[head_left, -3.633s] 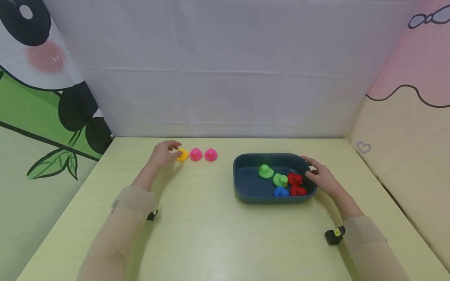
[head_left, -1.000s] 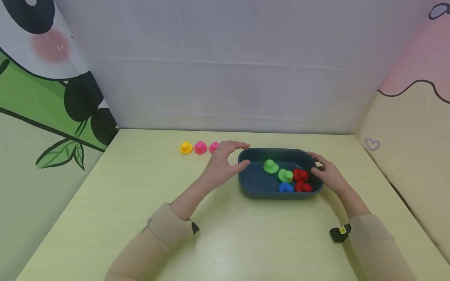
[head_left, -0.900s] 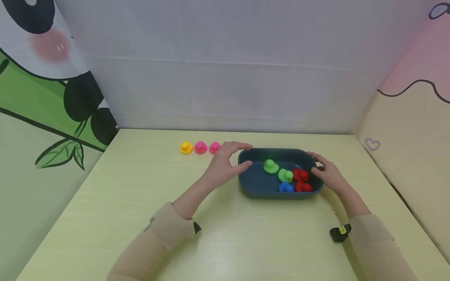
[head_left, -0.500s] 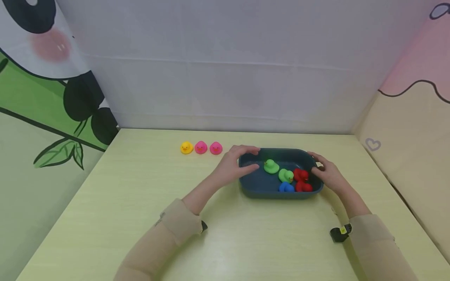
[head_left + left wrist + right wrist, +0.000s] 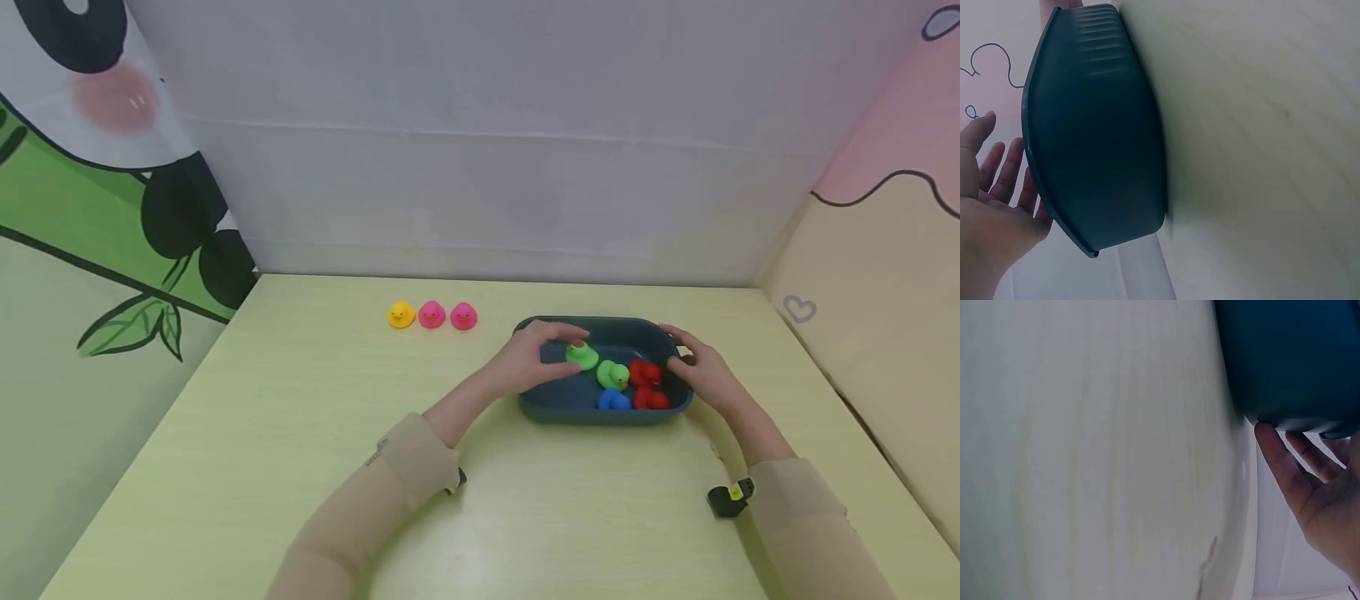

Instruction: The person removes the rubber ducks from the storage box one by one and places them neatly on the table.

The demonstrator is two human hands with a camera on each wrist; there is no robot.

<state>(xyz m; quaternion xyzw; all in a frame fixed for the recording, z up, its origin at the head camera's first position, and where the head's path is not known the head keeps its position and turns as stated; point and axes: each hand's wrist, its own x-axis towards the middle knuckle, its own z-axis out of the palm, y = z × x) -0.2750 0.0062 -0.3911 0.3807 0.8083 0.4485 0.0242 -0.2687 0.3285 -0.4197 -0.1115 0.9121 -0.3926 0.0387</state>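
A dark blue-green plastic tub (image 5: 562,415) stands on the table with rubber ducks in it. My left hand (image 5: 528,358) reaches over its left rim, thumb and fingers spread on either side of a green duck (image 5: 582,357). In the left wrist view the left hand (image 5: 997,212) appears above the tub's edge, nothing between thumb and fingers. A second green duck (image 5: 612,375), a blue duck (image 5: 614,400) and two red ducks (image 5: 649,398) sit farther right inside. My right hand (image 5: 705,371) grips the tub's right end; in the right wrist view its fingers (image 5: 1285,469) lie against the outer wall.
A yellow duck (image 5: 401,315) and two pink ducks (image 5: 463,316) stand in a row on the table (image 5: 300,400), left of the tub near the back edge. A pale cloth wall (image 5: 480,167) rises behind; printed panels flank both sides.
My left hand has let go of the yellow duck at the row's left end and moved right, over the tub to the green duck. My right hand has stayed at the tub's right end.
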